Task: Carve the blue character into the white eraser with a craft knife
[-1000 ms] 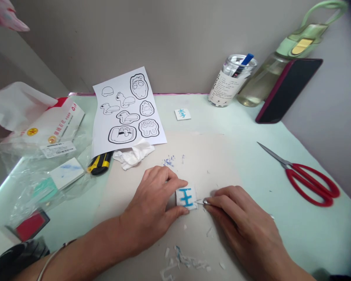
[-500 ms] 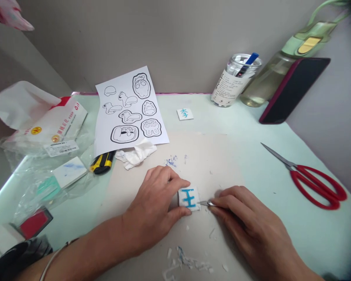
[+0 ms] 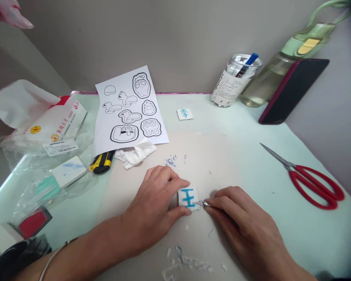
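A small white carving block (image 3: 182, 203) with a raised blue character lies on the beige mat (image 3: 219, 156). My left hand (image 3: 160, 203) grips it from the left, with a finger at its far edge and the thumb at its near edge. Pinched in my right hand (image 3: 236, 214) is a carving knife (image 3: 205, 203) with a thin metal blade. The blade tip meets the block's right side, close to the lower end of the blue character; my fingers hide the handle. White and blue shavings (image 3: 190, 262) lie scattered on the mat below the block.
Red-handled scissors (image 3: 310, 179) lie at the right. Farther back are a second white block (image 3: 185, 114), a pen jar (image 3: 231, 84), a bottle (image 3: 260, 84) and a phone (image 3: 294, 91). On the left are printed paper (image 3: 105, 128), crumpled tissue (image 3: 136, 154), a yellow-black cutter (image 3: 102, 162) and a red ink pad (image 3: 33, 222).
My right hand has moved slightly left with the carving knife, so its blade reaches farther over the block. My left hand keeps its grip in the same place.
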The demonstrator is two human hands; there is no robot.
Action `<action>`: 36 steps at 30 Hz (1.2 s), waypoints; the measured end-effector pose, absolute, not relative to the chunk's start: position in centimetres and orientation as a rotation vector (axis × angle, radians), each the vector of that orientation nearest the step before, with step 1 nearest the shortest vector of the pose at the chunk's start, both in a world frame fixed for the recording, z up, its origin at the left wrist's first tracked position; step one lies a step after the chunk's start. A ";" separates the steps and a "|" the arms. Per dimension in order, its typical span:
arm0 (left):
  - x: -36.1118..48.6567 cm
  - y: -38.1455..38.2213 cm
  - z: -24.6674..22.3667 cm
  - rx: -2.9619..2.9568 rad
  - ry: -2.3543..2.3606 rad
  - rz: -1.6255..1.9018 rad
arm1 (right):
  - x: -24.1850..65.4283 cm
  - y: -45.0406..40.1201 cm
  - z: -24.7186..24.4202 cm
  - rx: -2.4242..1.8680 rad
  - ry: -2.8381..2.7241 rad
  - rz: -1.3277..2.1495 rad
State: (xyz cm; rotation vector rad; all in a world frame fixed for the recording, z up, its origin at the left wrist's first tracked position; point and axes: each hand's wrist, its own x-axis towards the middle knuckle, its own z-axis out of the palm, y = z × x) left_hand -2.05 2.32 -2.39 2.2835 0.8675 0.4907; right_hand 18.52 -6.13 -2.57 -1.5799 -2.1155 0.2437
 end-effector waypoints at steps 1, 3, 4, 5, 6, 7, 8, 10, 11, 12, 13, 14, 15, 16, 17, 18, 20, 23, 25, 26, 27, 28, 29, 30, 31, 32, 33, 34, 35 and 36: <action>-2.1 2.3 -2.4 2.284 0.868 0.493 | 18.5 -6.1 -2.6 -1.582 -2.118 0.246; -2.1 2.3 -2.4 2.284 0.862 0.499 | 18.7 -6.2 -2.5 -1.578 -2.126 0.268; -2.1 2.4 -2.4 2.285 0.855 0.500 | 18.9 -6.2 -2.5 -1.575 -2.130 0.290; -2.1 2.4 -2.4 2.286 0.847 0.501 | 19.0 -6.2 -2.5 -1.568 -2.134 0.312; -2.1 2.5 -2.4 2.287 0.839 0.500 | 19.2 -6.3 -2.5 -1.563 -2.138 0.329; -2.1 2.5 -2.4 2.286 0.836 0.500 | 19.3 -6.3 -2.5 -1.559 -2.141 0.338; -2.1 2.5 -2.4 2.284 0.837 0.501 | 19.4 -6.3 -2.5 -1.557 -2.148 0.339; -2.1 2.5 -2.4 2.278 0.838 0.499 | 19.4 -6.3 -2.5 -1.556 -2.160 0.335; -2.1 2.6 -2.4 2.278 0.838 0.500 | 19.4 -6.2 -2.5 -1.560 -2.163 0.332; -2.1 2.6 -2.5 2.277 0.837 0.501 | 19.3 -6.2 -2.5 -1.564 -2.162 0.327; -2.1 2.5 -2.5 2.280 0.833 0.503 | 19.2 -6.1 -2.5 -1.564 -2.161 0.322; -2.1 2.5 -2.5 2.282 0.830 0.507 | 19.1 -6.1 -2.5 -1.567 -2.158 0.314; -2.1 2.5 -2.6 2.284 0.831 0.513 | 19.0 -6.1 -2.5 -1.562 -2.153 0.299; -2.1 2.5 -2.6 2.285 0.832 0.518 | 18.9 -6.1 -2.5 -1.554 -2.149 0.284; -2.1 2.5 -2.6 2.285 0.832 0.522 | 18.8 -6.2 -2.5 -1.548 -2.144 0.271; -2.1 2.5 -2.6 2.285 0.833 0.525 | 18.8 -6.2 -2.5 -1.543 -2.142 0.264; -2.1 2.5 -2.6 2.284 0.838 0.528 | 18.7 -6.3 -2.5 -1.546 -2.142 0.260; -2.1 2.5 -2.6 2.287 0.839 0.529 | 18.6 -6.4 -2.5 -1.561 -2.145 0.252; -2.1 2.4 -2.6 2.290 0.834 0.530 | 18.4 -6.4 -2.5 -1.565 -2.142 0.239; -2.0 2.4 -2.6 2.290 0.837 0.530 | 18.3 -6.4 -2.5 -1.564 -2.143 0.233; -2.0 2.4 -2.6 2.289 0.840 0.531 | 18.2 -6.3 -2.5 -1.561 -2.143 0.223; -2.0 2.3 -2.6 2.290 0.840 0.532 | 18.1 -6.3 -2.5 -1.560 -2.145 0.216; -2.0 2.3 -2.6 2.291 0.840 0.534 | 18.1 -6.2 -2.5 -1.559 -2.142 0.205; -2.0 2.3 -2.6 2.292 0.840 0.535 | 18.0 -6.1 -2.4 -1.562 -2.141 0.199; -2.0 2.3 -2.6 2.294 0.837 0.537 | 18.0 -6.1 -2.4 -1.565 -2.141 0.195; -2.0 2.3 -2.6 2.294 0.834 0.536 | 18.1 -6.1 -2.4 -1.569 -2.142 0.199; -2.1 2.4 -2.6 2.294 0.830 0.534 | 18.2 -6.1 -2.4 -1.572 -2.144 0.212; -2.1 2.4 -2.6 2.291 0.829 0.531 | 18.4 -6.1 -2.4 -1.571 -2.150 0.234; -2.1 2.5 -2.6 2.288 0.826 0.529 | 18.6 -6.1 -2.4 -1.568 -2.157 0.263; -2.2 2.5 -2.7 2.286 0.822 0.528 | 18.8 -6.2 -2.4 -1.561 -2.161 0.297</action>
